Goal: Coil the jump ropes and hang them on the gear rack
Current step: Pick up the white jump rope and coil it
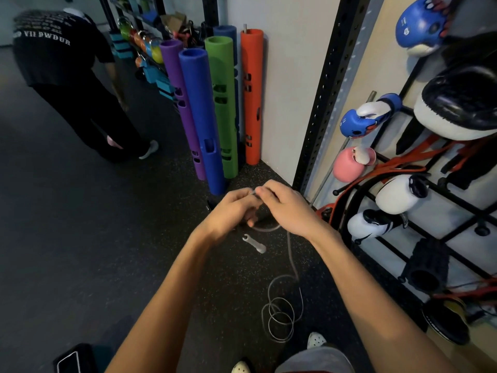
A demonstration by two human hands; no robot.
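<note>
Far left: bystander [61, 76] in dark clothes, back turned, bent forward over the dark speckled floor [67, 238].
Bottom left: phone [68, 362] flat on the floor.
Back centre: foam tubes [204, 109] standing on end in the wall corner, purple, blue, green, orange.
Left hand [228, 211]: grip curled closed around the jump rope [291, 262], fingers tucked under, meeting the other hand.
Right hand [289, 208]: grip closed too, thumb and fingers pinching the same cord just beside the left; exact contact hidden behind the knuckles.
Rope: grey cord dropping from the hands, running down to loose loops lying on the floor near a shoe [316, 340].
Handle [255, 244]: pale, lying on the floor just below the hands.
Right: gear rack [322, 98], black perforated upright, boxing gloves [368, 117] hung on its pegs, blue, pink, white.
</note>
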